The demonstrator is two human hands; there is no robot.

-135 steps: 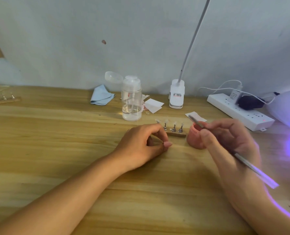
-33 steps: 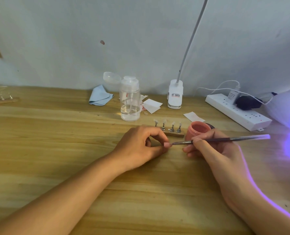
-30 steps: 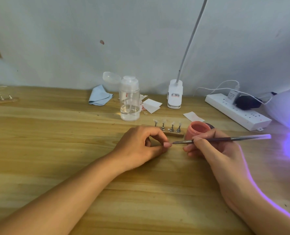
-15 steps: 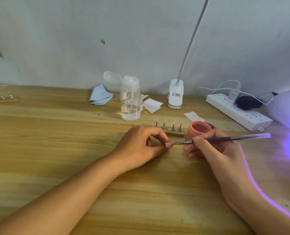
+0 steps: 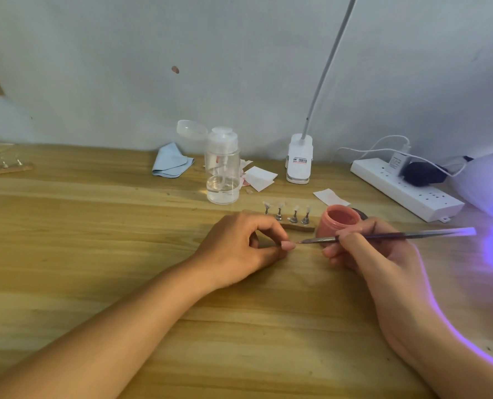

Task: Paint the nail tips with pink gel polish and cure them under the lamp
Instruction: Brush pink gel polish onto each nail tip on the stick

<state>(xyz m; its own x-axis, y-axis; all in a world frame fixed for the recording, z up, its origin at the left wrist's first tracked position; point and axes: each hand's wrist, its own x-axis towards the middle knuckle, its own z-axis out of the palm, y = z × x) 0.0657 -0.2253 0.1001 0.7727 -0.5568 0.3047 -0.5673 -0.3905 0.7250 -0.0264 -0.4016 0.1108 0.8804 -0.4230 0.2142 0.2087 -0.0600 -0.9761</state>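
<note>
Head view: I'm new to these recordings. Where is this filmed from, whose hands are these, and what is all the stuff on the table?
There is no machine here. The one camera sits on a person's head and looks down at their own two hands on a wooden table. The left hand pinches a small pink nail tip. The right hand holds a thin brush like a pen, its bristles at that tip. Just behind stand an open pot of pink gel and a wooden stand carrying four more tips. Farther back are a clear pump bottle, a blue cloth, a clip-on lamp's base and a power strip. The white dome glowing violet at the right edge looks like the curing lamp.
</note>
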